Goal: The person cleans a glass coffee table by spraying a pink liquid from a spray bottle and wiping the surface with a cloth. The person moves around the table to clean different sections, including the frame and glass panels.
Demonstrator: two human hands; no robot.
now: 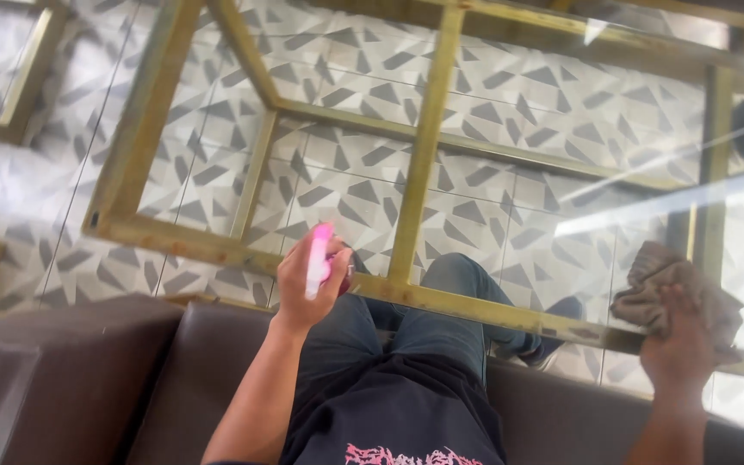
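Sitting on a brown sofa [62, 370], the person leans over a glass-topped table [157, 232] with a brass-coloured frame, and the patterned tile floor [355, 189] shows through the glass. The left hand [312, 280] is curled shut around a pink spray bottle [319, 258], held upright just above the near edge of the table, with the nozzle end up and the fingers wrapped round the body. Whether a finger sits on the trigger cannot be told. The right hand [680, 344] is closed on a bunched brown cloth [669, 288], which is pressed flat against the glass near the right side of the table, well apart from the bottle. The person's knees in blue jeans [441, 301] show below the glass between the two hands.

By the look of it, this is the wetting-and-wiping step of cleaning the glass top: sprayer raised on one side, cloth already down on the other. A next move would call for aiming the nozzle at a bare patch of glass rather than the frame, and for sweeping the cloth with even pressure so it stays flat on the pane and does not catch on the metal edge.
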